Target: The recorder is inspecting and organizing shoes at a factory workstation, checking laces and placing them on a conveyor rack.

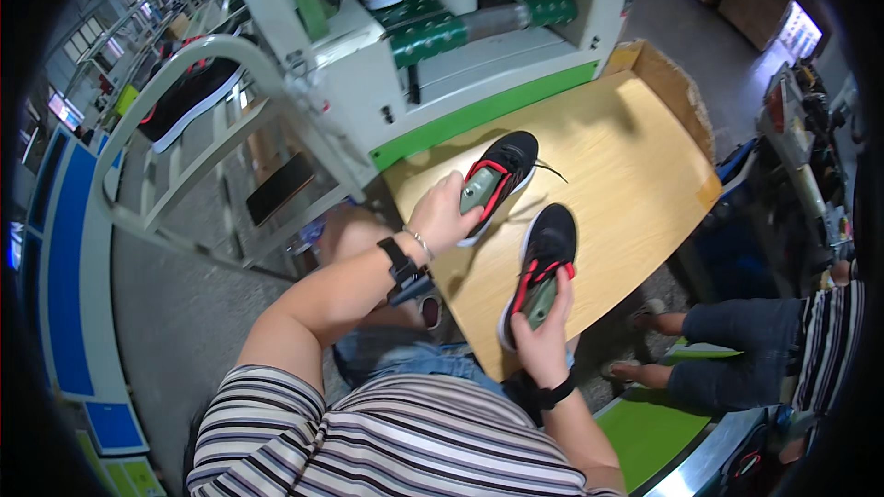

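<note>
Two black sneakers with red collars and white soles rest on a light wood tabletop (626, 166), toes pointing away from me. Inside each sits a dark green shoe last. My left hand (440, 213) is closed around the heel end of the last (480, 190) in the left sneaker (516, 152), and a loose lace trails off to its right. In the right sneaker (553, 232), the other last (540, 304) is gripped by my right hand (543, 336), thumb and fingers on either side of it.
A white and green machine (354, 83) with a green conveyor belt (424, 37) stands beyond the table, shoes on it. A curved grey rail (110, 152) and a rack with another sneaker (193, 97) are at left. Cardboard (672, 97) edges the table's far right. Another person (746, 340) is at right.
</note>
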Motion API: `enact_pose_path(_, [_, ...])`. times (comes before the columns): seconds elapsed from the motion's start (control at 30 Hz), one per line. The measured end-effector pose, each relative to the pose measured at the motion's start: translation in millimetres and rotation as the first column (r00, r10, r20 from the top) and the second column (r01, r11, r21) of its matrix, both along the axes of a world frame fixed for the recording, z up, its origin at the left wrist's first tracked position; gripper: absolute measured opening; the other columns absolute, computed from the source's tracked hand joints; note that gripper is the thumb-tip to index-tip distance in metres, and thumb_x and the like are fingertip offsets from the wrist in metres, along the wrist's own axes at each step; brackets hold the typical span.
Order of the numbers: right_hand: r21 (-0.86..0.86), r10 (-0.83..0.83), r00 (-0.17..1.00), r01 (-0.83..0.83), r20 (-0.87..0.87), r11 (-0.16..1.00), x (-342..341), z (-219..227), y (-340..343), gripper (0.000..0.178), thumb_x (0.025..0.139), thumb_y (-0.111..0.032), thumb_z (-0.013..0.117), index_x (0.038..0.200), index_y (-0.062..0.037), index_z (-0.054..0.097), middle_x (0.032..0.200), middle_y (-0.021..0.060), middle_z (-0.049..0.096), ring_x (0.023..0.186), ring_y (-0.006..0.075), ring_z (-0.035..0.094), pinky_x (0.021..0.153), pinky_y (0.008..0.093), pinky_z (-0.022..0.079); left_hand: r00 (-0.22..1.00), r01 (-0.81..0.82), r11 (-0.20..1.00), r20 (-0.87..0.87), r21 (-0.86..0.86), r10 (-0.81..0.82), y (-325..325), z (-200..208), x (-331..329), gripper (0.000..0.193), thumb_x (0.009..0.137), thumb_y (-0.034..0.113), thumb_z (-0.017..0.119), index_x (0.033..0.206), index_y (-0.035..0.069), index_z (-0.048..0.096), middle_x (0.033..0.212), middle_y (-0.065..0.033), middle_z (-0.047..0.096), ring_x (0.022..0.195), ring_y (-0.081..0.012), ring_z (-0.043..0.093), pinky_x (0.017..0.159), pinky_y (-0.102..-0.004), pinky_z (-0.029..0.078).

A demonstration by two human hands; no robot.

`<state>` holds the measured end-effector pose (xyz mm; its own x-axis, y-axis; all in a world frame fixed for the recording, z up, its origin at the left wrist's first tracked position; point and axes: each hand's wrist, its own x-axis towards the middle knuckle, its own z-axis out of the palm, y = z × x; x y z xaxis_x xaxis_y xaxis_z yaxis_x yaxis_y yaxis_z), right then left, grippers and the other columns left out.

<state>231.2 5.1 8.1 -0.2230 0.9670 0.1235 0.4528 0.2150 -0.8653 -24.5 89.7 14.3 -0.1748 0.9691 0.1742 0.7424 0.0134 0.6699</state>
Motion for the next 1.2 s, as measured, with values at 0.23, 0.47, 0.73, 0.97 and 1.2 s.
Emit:
enact_pose_path(0.23, [-0.026, -0.011, 1.0, 0.011, -0.002, 1.0, 0, -1, -2, 0.087, 0.081, -0.003, 0.062, 0.157, -0.0015, 0.021, 0.156, 0.0234, 0.03, 0.146, 0.0383, 0.032, 0.121, 0.0419, 0.026, 0.973, 0.101, 0.962, 0.227, -0.255, -0.042, -94, 50, -19, 0.033, 0.091, 0.03, 0.074, 0.098, 0.0, 0.062, 0.08, -0.0164, 0.066, 0.07, -0.0253, 0.066, 0.061, -0.0336, 0.05])
enact_pose_path(0.47, [-0.048, -0.024, 0.999, 0.023, -0.023, 0.999, -2, 4, -2, 0.086, 0.079, -0.001, 0.062, 0.156, -0.0009, 0.024, 0.156, 0.0277, 0.028, 0.147, 0.0439, 0.027, 0.122, 0.0472, 0.023, 0.971, 0.222, 0.975, -0.085, -0.02, -0.223, 24, 59, -25, 0.034, 0.094, 0.033, 0.068, 0.115, 0.006, 0.069, 0.115, -0.0166, 0.065, 0.105, -0.0313, 0.063, 0.091, -0.0379, 0.05])
enact_pose_path(0.73, [-0.069, -0.032, 0.999, 0.029, -0.038, 0.997, 0, 2, -2, 0.088, 0.08, -0.001, 0.066, 0.157, -0.0018, 0.023, 0.158, 0.0266, 0.026, 0.148, 0.043, 0.027, 0.122, 0.0466, 0.023, 0.985, 0.17, 0.98, -0.001, -0.099, -0.171, 31, 39, -21, 0.057, 0.097, 0.043, 0.064, 0.137, 0.004, 0.058, 0.146, -0.0205, 0.049, 0.138, -0.0387, 0.045, 0.115, -0.0467, 0.035])
enact_pose_path(0.97, [-0.086, -0.076, 0.981, 0.062, -0.176, 0.994, 2, 7, -31, 0.097, 0.082, -0.004, 0.072, 0.161, -0.0042, 0.016, 0.156, 0.0227, 0.034, 0.144, 0.0329, 0.038, 0.119, 0.0414, 0.031, 0.966, 0.059, 0.998, 0.253, -0.025, -0.051, -76, -15, 10, 0.119, 0.077, 0.043, 0.086, 0.162, 0.01, 0.009, 0.162, -0.0313, 0.014, 0.153, -0.0459, 0.018, 0.123, -0.0485, 0.023])
enact_pose_path(1.2, [-0.346, -0.357, 0.662, 0.154, -0.66, 0.925, 30, 32, 23, 0.068, 0.091, 0.004, 0.059, 0.154, -0.0038, 0.034, 0.142, 0.0176, 0.053, 0.126, 0.0242, 0.056, 0.108, 0.0351, 0.045, 0.285, 0.027, 0.994, 0.954, -0.107, 0.095, -43, 20, -7, 0.081, 0.077, -0.003, 0.067, 0.151, 0.008, 0.036, 0.127, -0.0125, 0.062, 0.109, -0.0237, 0.066, 0.093, -0.0322, 0.054])
